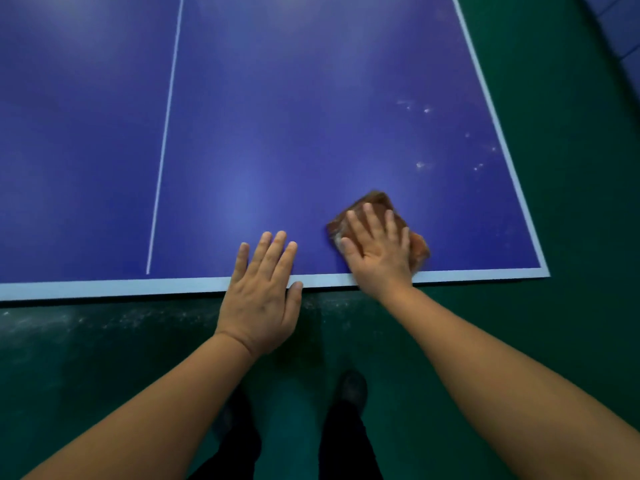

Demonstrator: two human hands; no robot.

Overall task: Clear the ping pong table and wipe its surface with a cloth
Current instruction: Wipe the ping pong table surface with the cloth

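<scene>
Near the blue table's (pixel 311 98) right corner, keep your flat right hand (pixel 379 252) pressing the folded brown cloth (pixel 375 202) toward those white specks (pixel 420 165); left hand (pixel 261 292) rests flat, bracing.

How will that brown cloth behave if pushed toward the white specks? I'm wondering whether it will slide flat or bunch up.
The brown cloth looks soft and folded, so it is probably floppy and light. Under the flat right hand it should slide easily on the smooth table. Its loose edges may bunch or trail if the push is uneven.
</scene>
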